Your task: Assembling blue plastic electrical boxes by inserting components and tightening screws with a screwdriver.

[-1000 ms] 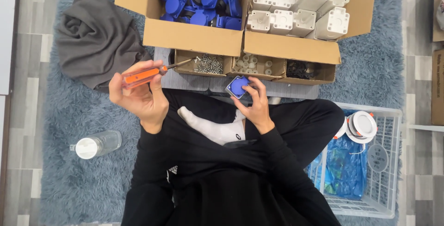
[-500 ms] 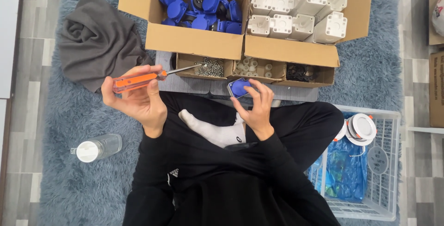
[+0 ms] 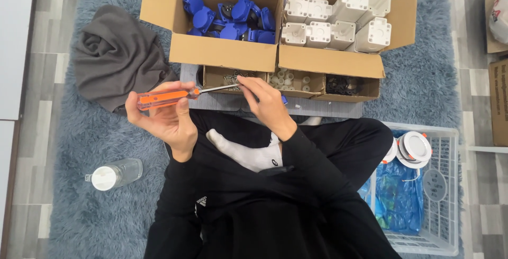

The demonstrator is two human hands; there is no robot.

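Since the earlier frame the right hand (image 3: 267, 103) has reached forward, fingers pinched perhaps on the tip of the orange-handled screwdriver (image 3: 177, 96), which the left hand (image 3: 166, 113) clamps level, just before the small cardboard screw tray (image 3: 233, 76).

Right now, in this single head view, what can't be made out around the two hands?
- Small blue part: nearly all hidden beneath the right hand.
- Orange-handled screwdriver in the left hand: tip covered by right fingers.
- Small cardboard tray contents: too small to identify.
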